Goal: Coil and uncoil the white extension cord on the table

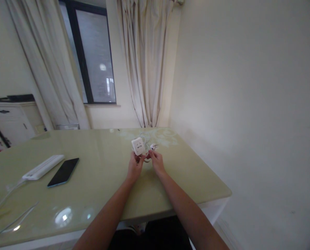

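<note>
My left hand [135, 166] grips a small white power strip [138, 146] from below, its socket face turned toward me. My right hand [156, 160] pinches the white cord close to the plug [153, 147], whose metal prongs point to the right. A loop of the white cord [144, 136] shows behind the power strip, and more of it runs between the two hands. Both hands are held close together over the glossy green table [103, 194]. Parts of the fingers and of the cord between them are too small to make out.
To the left lie a long white power strip [44, 167] and a dark phone [63, 172]. White cables [13, 222] trail at the table's near left. A bare wall [248, 104] borders the right side; curtains [147, 62] and a window [95, 55] stand behind.
</note>
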Available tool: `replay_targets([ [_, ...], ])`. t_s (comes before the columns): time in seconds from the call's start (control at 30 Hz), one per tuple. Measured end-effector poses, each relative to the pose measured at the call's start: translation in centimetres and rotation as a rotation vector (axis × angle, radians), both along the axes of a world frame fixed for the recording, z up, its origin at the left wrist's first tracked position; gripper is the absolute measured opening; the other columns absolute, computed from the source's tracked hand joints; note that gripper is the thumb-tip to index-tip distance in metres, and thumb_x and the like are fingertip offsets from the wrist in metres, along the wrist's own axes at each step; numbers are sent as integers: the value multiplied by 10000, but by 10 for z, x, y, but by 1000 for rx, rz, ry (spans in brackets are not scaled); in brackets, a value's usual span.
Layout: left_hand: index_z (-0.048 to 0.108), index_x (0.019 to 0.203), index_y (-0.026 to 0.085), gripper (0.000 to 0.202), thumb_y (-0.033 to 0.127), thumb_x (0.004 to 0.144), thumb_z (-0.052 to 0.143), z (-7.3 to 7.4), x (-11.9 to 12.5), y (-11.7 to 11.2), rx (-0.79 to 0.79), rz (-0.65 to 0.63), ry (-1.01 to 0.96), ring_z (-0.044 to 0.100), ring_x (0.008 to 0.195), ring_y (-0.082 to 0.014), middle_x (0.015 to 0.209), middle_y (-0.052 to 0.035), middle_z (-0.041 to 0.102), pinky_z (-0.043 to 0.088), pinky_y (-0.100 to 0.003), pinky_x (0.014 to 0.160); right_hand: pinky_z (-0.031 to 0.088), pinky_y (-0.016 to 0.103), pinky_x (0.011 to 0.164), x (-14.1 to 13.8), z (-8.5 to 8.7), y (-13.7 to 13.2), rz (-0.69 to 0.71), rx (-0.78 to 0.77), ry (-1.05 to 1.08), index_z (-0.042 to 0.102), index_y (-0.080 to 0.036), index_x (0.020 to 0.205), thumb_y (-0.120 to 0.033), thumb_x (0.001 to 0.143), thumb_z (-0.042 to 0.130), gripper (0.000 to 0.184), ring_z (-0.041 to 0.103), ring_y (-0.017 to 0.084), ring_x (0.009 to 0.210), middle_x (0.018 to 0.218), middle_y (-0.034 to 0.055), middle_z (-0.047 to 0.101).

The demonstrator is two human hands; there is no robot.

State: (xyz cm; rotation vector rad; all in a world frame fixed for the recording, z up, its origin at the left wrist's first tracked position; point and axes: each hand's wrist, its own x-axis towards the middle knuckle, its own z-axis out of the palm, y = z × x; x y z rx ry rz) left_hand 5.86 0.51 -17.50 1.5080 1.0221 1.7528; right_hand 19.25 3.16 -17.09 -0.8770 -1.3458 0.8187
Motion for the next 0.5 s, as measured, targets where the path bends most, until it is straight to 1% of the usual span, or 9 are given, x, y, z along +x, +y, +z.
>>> replay_targets([
  [0.07, 582, 1071, 166, 394, 451, 839, 724, 0, -2, 2, -26, -50, 14, 673, 681, -158, 864, -49, 701, 527, -261, 602, 474, 278, 649, 1, 0, 1, -38, -12, 2, 694, -165, 691, -658, 880, 576, 541, 639, 177, 634, 664, 57, 700],
  [0.17, 634, 1001, 153, 396, 442, 777, 784, 1, -5, 7, -69, -91, 0, 654, 642, -151, 781, -32, 686, 508, -249, 583, 472, 278, 649, 0, -1, 2, -83, -19, 1, 683, -170, 708, -657, 895, 538, 541, 637, 178, 637, 664, 54, 692],
  [0.3, 689, 955, 138, 449, 461, 683, 842, 2, -8, 10, -145, -50, -43, 640, 616, -160, 688, -25, 681, 499, -258, 582, 476, 277, 660, -1, -1, 0, -116, 1, -10, 694, -173, 766, -638, 911, 510, 521, 639, 179, 649, 676, 49, 689],
  [0.4, 721, 906, 131, 473, 507, 648, 845, 3, -7, 9, -206, -22, -55, 636, 604, -167, 709, -52, 714, 492, -268, 566, 473, 272, 656, -1, 1, -3, -132, 7, -17, 683, -174, 737, -615, 913, 520, 502, 631, 174, 642, 667, 46, 681],
  [0.5, 736, 888, 125, 476, 563, 708, 778, 3, -5, 6, -212, -5, -38, 669, 652, -197, 789, -104, 755, 498, -281, 565, 471, 267, 660, 0, 4, -6, -154, 9, -28, 679, -175, 716, -591, 915, 536, 483, 628, 170, 646, 672, 47, 685],
])
